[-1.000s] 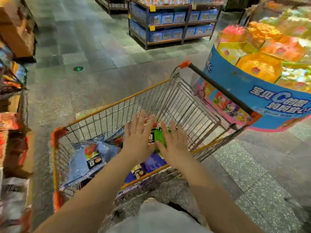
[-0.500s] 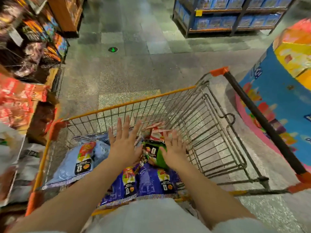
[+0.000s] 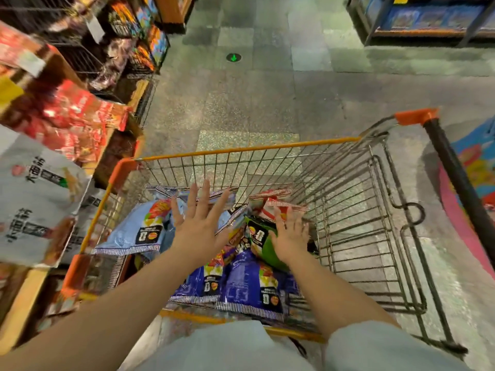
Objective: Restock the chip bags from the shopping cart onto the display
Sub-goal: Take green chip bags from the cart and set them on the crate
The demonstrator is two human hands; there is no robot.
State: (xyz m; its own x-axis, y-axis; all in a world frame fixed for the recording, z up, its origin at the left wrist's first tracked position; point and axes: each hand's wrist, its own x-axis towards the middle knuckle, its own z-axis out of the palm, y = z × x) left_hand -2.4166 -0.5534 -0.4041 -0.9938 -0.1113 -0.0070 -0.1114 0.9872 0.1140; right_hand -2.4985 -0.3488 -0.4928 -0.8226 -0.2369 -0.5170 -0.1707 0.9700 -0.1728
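Observation:
A wire shopping cart point(image 3: 251, 149) with orange trim stands in front of me, holding several chip bags. A light blue bag point(image 3: 134, 231) lies at the left, dark blue bags point(image 3: 251, 287) at the near side, a green bag point(image 3: 263, 245) in the middle and a red-and-white bag point(image 3: 276, 200) behind it. My left hand point(image 3: 199, 226) hovers with spread fingers over the light blue bag. My right hand point(image 3: 290, 232) reaches with straight fingers onto the right side of the green bag. Neither hand holds a bag.
A snack display point(image 3: 61, 113) with red and white bags runs along the left, close to the cart's corner. The cart's black handle point(image 3: 455, 178) is at the right, beside a round blue-and-pink display point(image 3: 474, 167). Tiled floor point(image 3: 241, 103) stretches ahead to blue shelving point(image 3: 428, 20).
My view has swung left and down, bringing the left display closer. Both hands have dropped lower into the cart, the left drifting over the light blue bag, the right staying at the green bag.

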